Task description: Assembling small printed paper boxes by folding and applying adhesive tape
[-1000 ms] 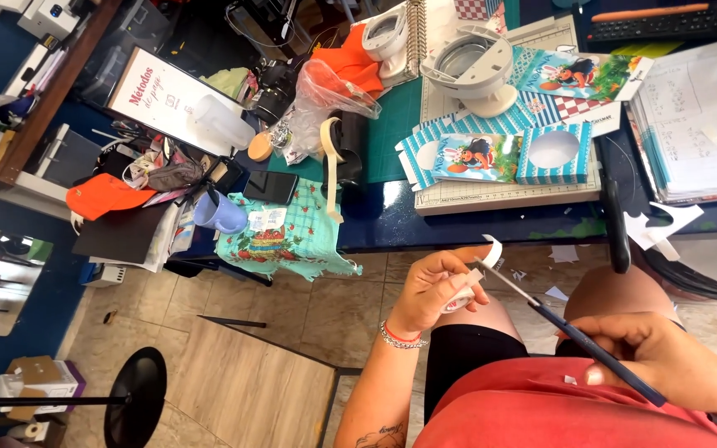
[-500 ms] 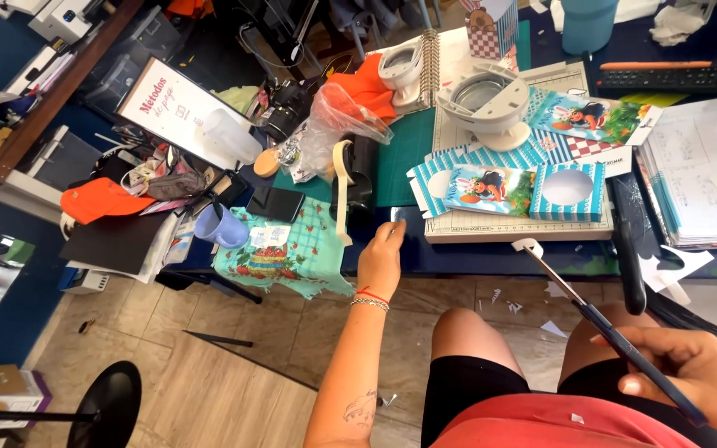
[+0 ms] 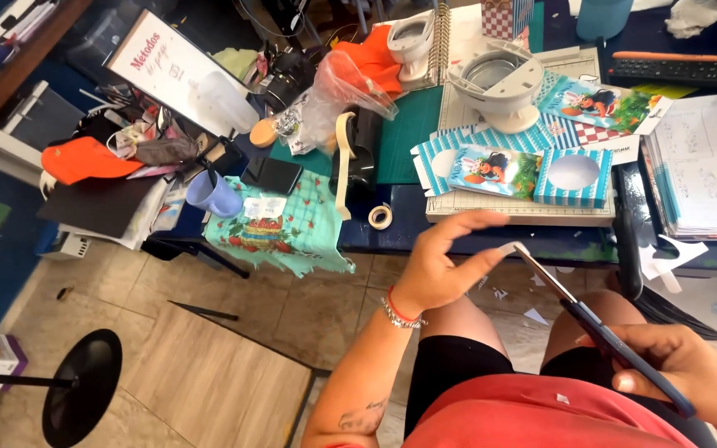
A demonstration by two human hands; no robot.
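Long dark-handled scissors [image 3: 578, 311], blades shut, slanting up-left over the lap, tip touching a small white paper scrap [image 3: 507, 247]

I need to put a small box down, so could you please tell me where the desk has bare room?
Bare room is scarce: a dark strip of desk edge between the tape roll and the ruled cutting mat, and green mat right of the black bottle. Left of the teal cloth and behind it, clutter crowds everything.

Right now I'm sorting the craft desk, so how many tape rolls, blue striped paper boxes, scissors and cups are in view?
Small white tape roll at the desk edge: 1
Blue-and-white striped paper boxes: 2
Dark-handled scissors in the right hand: 1
Lilac plastic cup: 1
Total: 5
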